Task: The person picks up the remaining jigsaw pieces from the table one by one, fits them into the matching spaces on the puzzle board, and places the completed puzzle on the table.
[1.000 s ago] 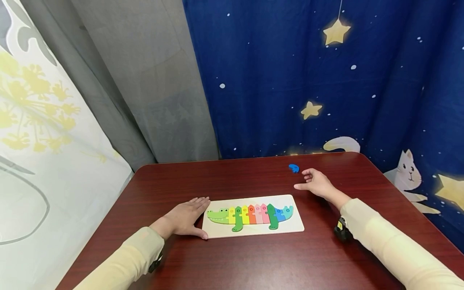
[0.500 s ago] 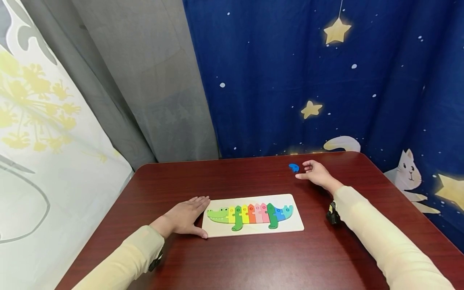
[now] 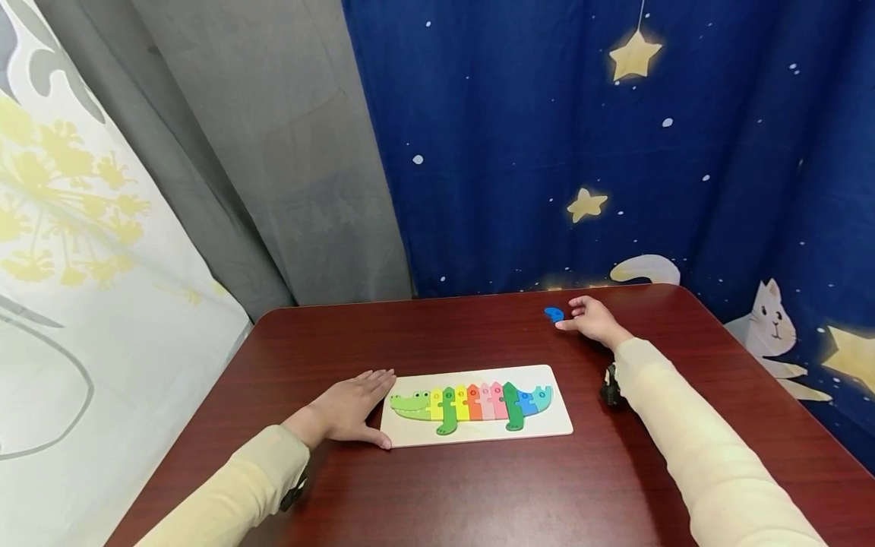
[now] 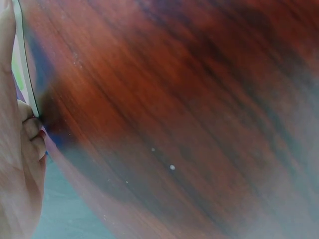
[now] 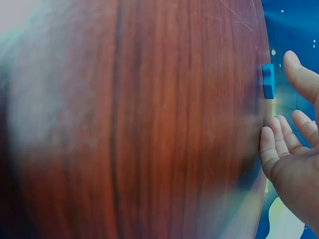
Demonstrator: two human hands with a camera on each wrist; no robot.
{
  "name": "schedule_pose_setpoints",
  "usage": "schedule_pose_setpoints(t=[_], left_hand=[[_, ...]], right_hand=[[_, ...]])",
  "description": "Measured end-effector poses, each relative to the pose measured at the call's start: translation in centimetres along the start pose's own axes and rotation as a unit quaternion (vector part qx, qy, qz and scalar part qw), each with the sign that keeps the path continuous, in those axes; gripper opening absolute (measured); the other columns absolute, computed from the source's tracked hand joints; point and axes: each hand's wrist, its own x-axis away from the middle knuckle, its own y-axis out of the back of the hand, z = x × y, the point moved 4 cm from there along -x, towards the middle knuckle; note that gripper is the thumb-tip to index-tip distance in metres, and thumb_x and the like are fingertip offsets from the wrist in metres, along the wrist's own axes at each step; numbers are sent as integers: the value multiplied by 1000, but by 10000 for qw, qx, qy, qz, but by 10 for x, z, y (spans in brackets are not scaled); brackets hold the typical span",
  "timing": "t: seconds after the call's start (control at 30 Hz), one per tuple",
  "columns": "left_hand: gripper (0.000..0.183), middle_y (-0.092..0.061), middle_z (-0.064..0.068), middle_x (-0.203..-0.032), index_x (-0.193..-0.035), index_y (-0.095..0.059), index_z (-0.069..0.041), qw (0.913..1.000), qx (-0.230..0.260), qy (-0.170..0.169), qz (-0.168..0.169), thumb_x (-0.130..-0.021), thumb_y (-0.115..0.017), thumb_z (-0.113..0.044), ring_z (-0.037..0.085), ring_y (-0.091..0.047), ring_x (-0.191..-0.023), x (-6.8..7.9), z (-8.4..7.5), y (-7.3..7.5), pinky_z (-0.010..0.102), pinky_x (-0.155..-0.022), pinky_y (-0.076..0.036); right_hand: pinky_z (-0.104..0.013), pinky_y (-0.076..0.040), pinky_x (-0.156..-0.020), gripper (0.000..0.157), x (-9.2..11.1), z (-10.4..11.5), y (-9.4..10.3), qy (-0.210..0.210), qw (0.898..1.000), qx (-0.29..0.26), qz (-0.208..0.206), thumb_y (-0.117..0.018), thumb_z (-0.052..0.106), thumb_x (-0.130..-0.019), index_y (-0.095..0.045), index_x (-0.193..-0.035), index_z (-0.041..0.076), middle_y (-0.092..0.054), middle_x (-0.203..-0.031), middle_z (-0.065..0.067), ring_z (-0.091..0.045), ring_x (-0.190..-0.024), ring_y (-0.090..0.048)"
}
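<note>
A cream puzzle board (image 3: 417,435) lies on the table, with a multicoloured crocodile puzzle (image 3: 472,404) set in it. My left hand (image 3: 350,408) rests against the board's left end, fingers and thumb spread along that edge. Toward the far right of the table lies a small blue puzzle piece (image 3: 554,314). Beside it is my right hand (image 3: 593,320), its thumb near the piece and its fingers apart from the thumb. The right wrist view shows a gap between this hand and the blue piece (image 5: 268,81).
The dark red wooden table (image 3: 437,494) has its far edge just beyond the blue piece. Behind it hang a grey curtain (image 3: 307,190) and a blue star-patterned curtain (image 3: 506,152). White patterned cloth (image 3: 102,304) hangs at the left.
My right hand has moved left and farther away across the table, closer to the blue piece. The left hand, the board and the blue piece have stayed in place.
</note>
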Motion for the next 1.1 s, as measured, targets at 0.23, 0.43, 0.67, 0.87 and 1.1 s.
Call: schedule_pose_setpoints(t=[0.23,0.43,0.67,0.87,1.1], left_hand=[[121,-26,13,-157,-153,-27,-1,10000,82,-9,-21,-72,-38,-91,26,-24,-144,2,-1,0,37,-116,-22],[121,-25,12,-158,-153,-26,-2,10000,79,-10,-23,-72,-38,-90,25,-23,-144,2,0,0,37,-116,-21],[120,-24,12,-158,-153,-25,-2,10000,49,-15,-39,-73,-37,-91,24,-22,-144,1,1,0,37,-116,-21],[120,-25,12,-158,-153,-26,-2,10000,62,-32,-44,-73,-38,-90,24,-23,-144,1,1,0,37,-116,-21],[120,-25,14,-157,-153,-26,-1,9998,154,-75,-36,-73,-40,-89,26,-23,-144,2,0,2,39,-116,-22]], right_hand=[[-46,-43,-93,70,-7,-3,-5,-34,9999,155,14,-75,18,-86,-38,-137,-12,-45,-125,-29,-39,-109,-45],[-44,-42,-91,68,-10,-3,-9,28,9996,248,100,-74,15,-87,-39,-137,-11,-45,-122,-28,-38,-105,-44],[-47,-41,-96,63,-14,-4,-10,-103,9990,403,132,-73,15,-88,-41,-137,-9,-46,-124,-28,-39,-108,-45],[-50,-39,-101,61,-18,1,-12,-101,9977,645,190,-72,15,-89,-43,-137,-10,-46,-128,-30,-40,-114,-45],[-50,-39,-101,58,-20,1,-15,-159,9955,914,171,-70,15,-90,-44,-135,-12,-47,-127,-31,-40,-113,-47]])
